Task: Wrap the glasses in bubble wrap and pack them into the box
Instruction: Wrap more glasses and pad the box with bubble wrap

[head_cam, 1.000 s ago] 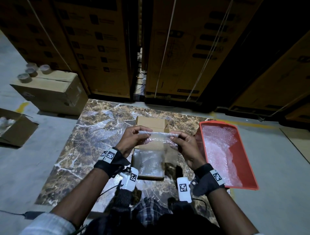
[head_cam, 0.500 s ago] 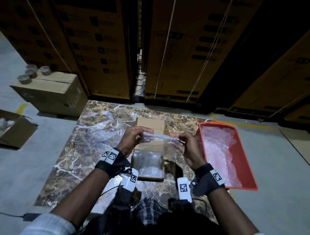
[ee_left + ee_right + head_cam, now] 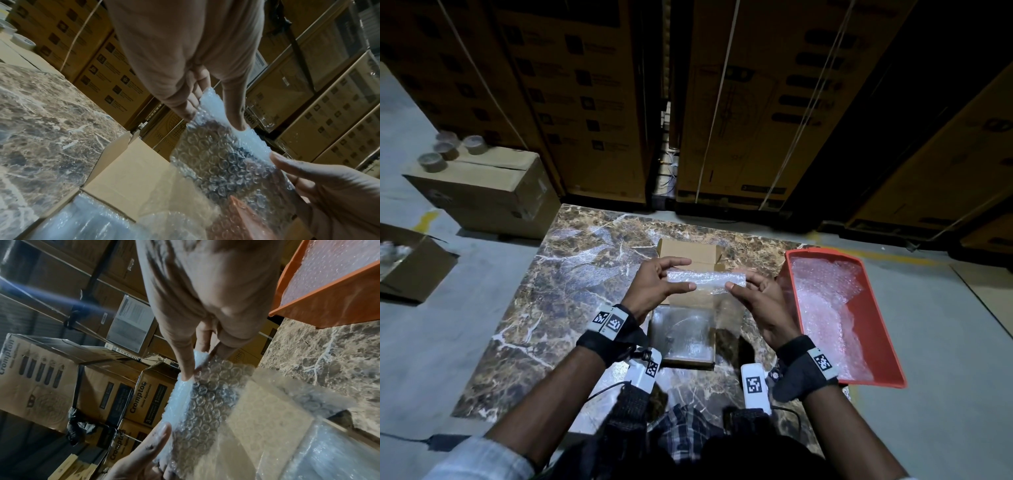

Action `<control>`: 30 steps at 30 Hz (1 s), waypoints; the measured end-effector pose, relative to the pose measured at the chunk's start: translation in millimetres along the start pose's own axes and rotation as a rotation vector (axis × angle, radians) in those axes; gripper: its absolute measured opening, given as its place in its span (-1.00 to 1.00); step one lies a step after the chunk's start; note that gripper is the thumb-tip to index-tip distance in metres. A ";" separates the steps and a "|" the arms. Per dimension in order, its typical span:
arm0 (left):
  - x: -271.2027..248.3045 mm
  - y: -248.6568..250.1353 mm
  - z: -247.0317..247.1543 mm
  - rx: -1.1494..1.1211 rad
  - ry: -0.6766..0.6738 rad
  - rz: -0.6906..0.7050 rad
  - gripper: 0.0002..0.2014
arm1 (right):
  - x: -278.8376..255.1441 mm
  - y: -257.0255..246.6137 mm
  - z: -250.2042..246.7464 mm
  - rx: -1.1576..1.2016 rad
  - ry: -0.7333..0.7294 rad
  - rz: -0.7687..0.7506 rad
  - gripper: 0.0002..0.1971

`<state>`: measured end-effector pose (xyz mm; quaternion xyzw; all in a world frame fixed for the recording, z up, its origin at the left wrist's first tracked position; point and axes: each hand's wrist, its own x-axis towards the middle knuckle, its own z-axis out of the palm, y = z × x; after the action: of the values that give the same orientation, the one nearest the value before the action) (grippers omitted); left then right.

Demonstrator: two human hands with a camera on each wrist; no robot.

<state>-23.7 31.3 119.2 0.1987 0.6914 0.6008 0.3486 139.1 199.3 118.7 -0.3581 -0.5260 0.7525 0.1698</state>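
Observation:
Both hands hold a rolled bundle of bubble wrap [image 3: 705, 277] level above the open cardboard box [image 3: 690, 251] on the marble table. My left hand [image 3: 681, 274] pinches its left end between thumb and fingers. My right hand [image 3: 741, 281] pinches the right end. A loose flap of wrap hangs from the roll toward the box. In the left wrist view the bubble wrap [image 3: 222, 154] shows a dark shape inside; I cannot tell what it is. The right wrist view shows the bubble wrap [image 3: 205, 402] over the box [image 3: 267, 418]. A wrapped bundle [image 3: 681, 335] lies inside the box.
An orange tray [image 3: 890, 342] with loose bubble wrap sits on the table's right side. On the floor to the left stand a closed carton [image 3: 482, 192] carrying tape rolls [image 3: 448, 147] and an open carton [image 3: 410, 270]. Tall stacked cartons [image 3: 722, 102] wall the back.
The hands have turned the roll a little, and the left fingers now stretch further along it. The bundle stays over the box at nearly the same height.

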 end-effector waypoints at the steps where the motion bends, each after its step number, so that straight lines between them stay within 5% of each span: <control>1: -0.3 -1.2 -0.2 0.000 0.003 -0.004 -0.55 | -0.3 1.1 -0.3 0.007 -0.008 0.013 -0.74; 13: -3.9 -9.3 -4.4 -0.131 -0.021 -0.020 -0.82 | -1.7 5.5 -3.1 0.089 -0.042 0.074 -0.79; 25: -4.9 -8.8 -3.0 -0.258 -0.091 -0.032 -0.77 | -6.2 4.5 1.7 0.289 0.058 0.137 -0.81; 30: -4.7 -9.3 -2.4 -0.181 -0.059 0.003 -0.85 | -5.3 7.0 -2.0 0.152 0.002 0.081 -0.87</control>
<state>-20.9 24.5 111.3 0.1853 0.6233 0.6553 0.3845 144.9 194.6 113.8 -0.3659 -0.4523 0.7961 0.1665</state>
